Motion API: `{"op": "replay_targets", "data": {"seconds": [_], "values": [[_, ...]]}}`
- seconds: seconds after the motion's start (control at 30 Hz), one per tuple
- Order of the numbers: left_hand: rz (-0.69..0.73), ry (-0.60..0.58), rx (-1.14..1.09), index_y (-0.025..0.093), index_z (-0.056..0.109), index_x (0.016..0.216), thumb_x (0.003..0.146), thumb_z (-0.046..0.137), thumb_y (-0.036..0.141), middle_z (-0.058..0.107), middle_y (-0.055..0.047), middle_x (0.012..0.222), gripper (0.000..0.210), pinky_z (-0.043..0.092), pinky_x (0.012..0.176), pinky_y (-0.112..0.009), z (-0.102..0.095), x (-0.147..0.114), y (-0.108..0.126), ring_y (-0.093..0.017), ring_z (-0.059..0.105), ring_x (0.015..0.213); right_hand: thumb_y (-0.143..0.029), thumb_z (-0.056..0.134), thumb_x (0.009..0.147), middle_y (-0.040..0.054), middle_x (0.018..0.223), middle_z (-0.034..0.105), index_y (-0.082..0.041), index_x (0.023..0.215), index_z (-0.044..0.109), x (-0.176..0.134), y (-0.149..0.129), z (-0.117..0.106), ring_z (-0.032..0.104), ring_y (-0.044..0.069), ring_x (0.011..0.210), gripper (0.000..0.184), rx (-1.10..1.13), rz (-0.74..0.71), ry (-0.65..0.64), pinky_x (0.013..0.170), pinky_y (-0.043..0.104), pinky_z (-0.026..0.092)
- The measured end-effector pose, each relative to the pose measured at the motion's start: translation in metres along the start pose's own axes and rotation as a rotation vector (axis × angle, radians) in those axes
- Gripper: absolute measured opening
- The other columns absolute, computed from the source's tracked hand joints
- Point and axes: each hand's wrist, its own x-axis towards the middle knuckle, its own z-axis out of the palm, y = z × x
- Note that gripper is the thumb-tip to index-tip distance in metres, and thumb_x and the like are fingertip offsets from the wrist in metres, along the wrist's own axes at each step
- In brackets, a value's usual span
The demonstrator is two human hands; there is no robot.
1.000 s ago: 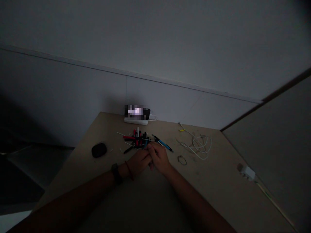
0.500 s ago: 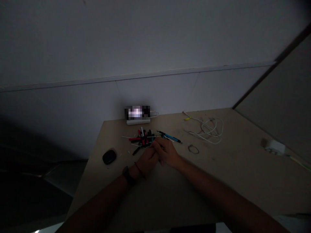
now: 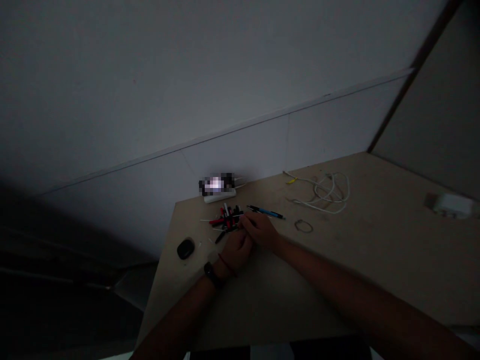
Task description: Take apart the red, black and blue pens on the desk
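My left hand (image 3: 237, 251), with a dark watch (image 3: 210, 272) and a red cord on its wrist, is closed near the table's left part. My right hand (image 3: 265, 233) is closed too, its fingers pressed together against the left hand's. Whatever they pinch is hidden in the dim light. Just beyond the fingers lies a pile of red, black and white pen-like pieces (image 3: 227, 216), with thin white sticks among them. A blue and black pen (image 3: 267, 212) rests behind the right hand.
A blurred lit device (image 3: 216, 184) stands on a white block (image 3: 220, 196) by the wall. On the table (image 3: 375, 240) lie a black rounded case (image 3: 185, 248) at left, a thin loop (image 3: 303, 226), a coiled white cable (image 3: 330, 192), and a white box (image 3: 454, 205) at far right.
The camera view has tilted, so the table sits slanted and further right in the picture. Both hands stay closed together in front of the pile.
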Motion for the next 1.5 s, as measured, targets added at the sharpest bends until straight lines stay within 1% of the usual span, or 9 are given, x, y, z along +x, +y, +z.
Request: {"op": "replay_targets", "data": {"seconds": [0.13, 0.3, 0.4, 0.5, 0.6, 0.87, 1.17, 1.3, 1.5], "values": [[0.046, 0.06, 0.222, 0.019, 0.054, 0.068, 0.1, 0.036, 0.035, 0.056, -0.002, 0.062, 0.04, 0.037, 0.06, -0.028, -0.011, -0.032, 0.011, -0.015, 0.051, 0.059, -0.038, 0.041, 0.098, 0.0021, 0.064, 0.065, -0.018, 0.07, 0.065, 0.004, 0.001, -0.005, 0.058, 0.016, 0.061, 0.042, 0.031, 0.084, 0.02, 0.061, 0.027, 0.039], [0.025, 0.114, 0.403, 0.019, 0.06, 0.075, 0.1, 0.041, 0.031, 0.064, -0.006, 0.074, 0.033, 0.048, 0.07, -0.031, -0.043, -0.104, 0.017, -0.018, 0.061, 0.074, -0.041, 0.04, 0.097, 0.0016, 0.06, 0.063, -0.018, 0.067, 0.064, 0.009, 0.003, -0.007, 0.057, 0.016, 0.057, 0.044, 0.051, 0.149, 0.079, 0.058, 0.026, 0.038], [-0.013, 0.226, 0.465, 0.02, 0.065, 0.088, 0.098, 0.048, 0.031, 0.069, -0.009, 0.093, 0.023, 0.052, 0.087, -0.037, -0.063, -0.137, 0.011, -0.022, 0.065, 0.094, -0.042, 0.04, 0.096, 0.0023, 0.062, 0.065, -0.018, 0.068, 0.065, 0.009, 0.005, -0.006, 0.058, 0.016, 0.057, 0.045, 0.039, 0.151, 0.109, 0.058, 0.026, 0.039], [-0.052, 0.314, 0.546, 0.021, 0.068, 0.106, 0.096, 0.052, 0.031, 0.066, -0.011, 0.117, 0.022, 0.05, 0.101, -0.045, -0.075, -0.155, 0.001, -0.026, 0.061, 0.114, -0.045, 0.039, 0.096, 0.0028, 0.062, 0.066, -0.018, 0.068, 0.065, 0.007, 0.005, -0.005, 0.059, 0.016, 0.058, 0.047, 0.026, 0.151, 0.092, 0.058, 0.026, 0.039], [-0.083, 0.343, 0.599, 0.021, 0.067, 0.115, 0.095, 0.051, 0.03, 0.063, -0.013, 0.127, 0.028, 0.051, 0.103, -0.048, -0.077, -0.157, -0.009, -0.027, 0.06, 0.121, -0.047, 0.039, 0.095, 0.0035, 0.062, 0.065, -0.019, 0.066, 0.064, 0.005, 0.005, -0.005, 0.059, 0.017, 0.059, 0.047, 0.018, 0.154, 0.088, 0.059, 0.027, 0.038], [-0.143, 0.286, 0.701, 0.018, 0.066, 0.124, 0.093, 0.05, 0.027, 0.061, -0.013, 0.136, 0.036, 0.048, 0.108, -0.05, -0.069, -0.14, -0.023, -0.029, 0.056, 0.127, -0.048, 0.036, 0.096, 0.0035, 0.062, 0.066, -0.018, 0.069, 0.066, 0.007, 0.005, -0.003, 0.059, 0.017, 0.056, 0.049, 0.023, 0.121, 0.056, 0.057, 0.026, 0.038], [-0.203, 0.349, 0.776, 0.019, 0.068, 0.121, 0.092, 0.051, 0.029, 0.061, -0.013, 0.134, 0.035, 0.049, 0.104, -0.051, -0.061, -0.119, -0.017, -0.031, 0.058, 0.121, -0.044, 0.038, 0.097, 0.0036, 0.062, 0.065, -0.018, 0.066, 0.064, 0.006, 0.003, -0.002, 0.058, 0.017, 0.059, 0.048, -0.049, 0.088, -0.008, 0.06, 0.027, 0.036], [-0.262, 0.381, 0.797, 0.018, 0.071, 0.117, 0.09, 0.052, 0.029, 0.063, -0.015, 0.132, 0.034, 0.048, 0.103, -0.056, -0.059, -0.112, -0.014, -0.035, 0.057, 0.119, -0.041, 0.04, 0.098, 0.0031, 0.061, 0.064, -0.019, 0.066, 0.064, 0.006, 0.003, -0.003, 0.058, 0.017, 0.06, 0.046, -0.064, 0.076, -0.034, 0.062, 0.027, 0.037], [-0.242, 0.343, 0.788, 0.018, 0.071, 0.119, 0.091, 0.05, 0.028, 0.067, -0.013, 0.129, 0.036, 0.049, 0.101, -0.053, -0.059, -0.111, -0.018, -0.033, 0.057, 0.116, -0.037, 0.041, 0.098, 0.0028, 0.063, 0.065, -0.019, 0.068, 0.066, 0.006, 0.005, -0.001, 0.058, 0.017, 0.061, 0.043, -0.092, 0.074, -0.071, 0.063, 0.027, 0.036]]}}
